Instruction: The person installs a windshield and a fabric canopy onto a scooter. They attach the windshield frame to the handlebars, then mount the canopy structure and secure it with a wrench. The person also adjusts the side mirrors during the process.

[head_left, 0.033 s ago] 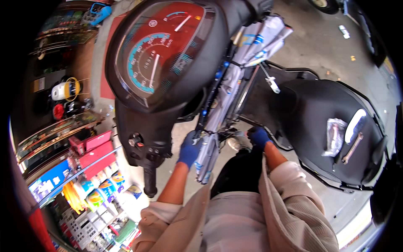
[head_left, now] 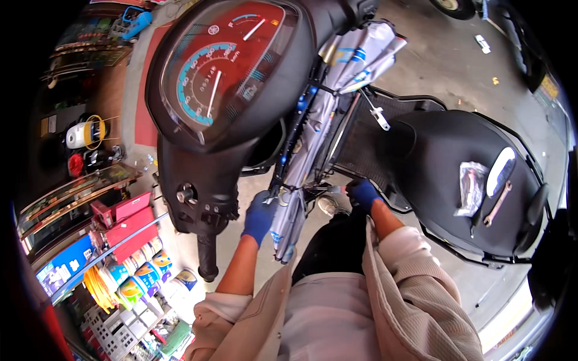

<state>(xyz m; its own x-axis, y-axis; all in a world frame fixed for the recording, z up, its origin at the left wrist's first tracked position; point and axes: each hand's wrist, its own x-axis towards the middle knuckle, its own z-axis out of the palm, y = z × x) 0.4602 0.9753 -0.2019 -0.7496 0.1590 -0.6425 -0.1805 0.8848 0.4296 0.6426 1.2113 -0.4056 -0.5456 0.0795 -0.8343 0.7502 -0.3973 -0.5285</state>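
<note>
Closest to the camera were the person's pale shirt and beige jacket point(head_left: 415, 289), with both bare forearms reaching forward out of pushed-up sleeves. The left hand point(head_left: 259, 218), in a blue glove, was curled against the lower part of a folded grey-and-white cover point(head_left: 301, 180) that ran along the scooter's frame, its fingers bent together on the fabric's edge; whether they truly pinched it could not be told. The right hand point(head_left: 363, 194), also in a blue glove, sat just right of the same bundle near a thin metal part, fingers drawn in; what they closed on was hidden. The cover stood between the 2 hands and stretched up and away toward the footboard point(head_left: 361, 138).

Just left of the left hand hung the black handlebar housing point(head_left: 198, 198) with its switches and grip. Above it loomed the round speedometer point(head_left: 223, 66) with a red face and blue scale. Further right lay the black seat point(head_left: 451, 156), carrying a crumpled rag point(head_left: 471, 188), a spanner point(head_left: 497, 203) and a white oval piece point(head_left: 501, 171). At the far left stood shelves of tins and boxes point(head_left: 132, 265)
</note>
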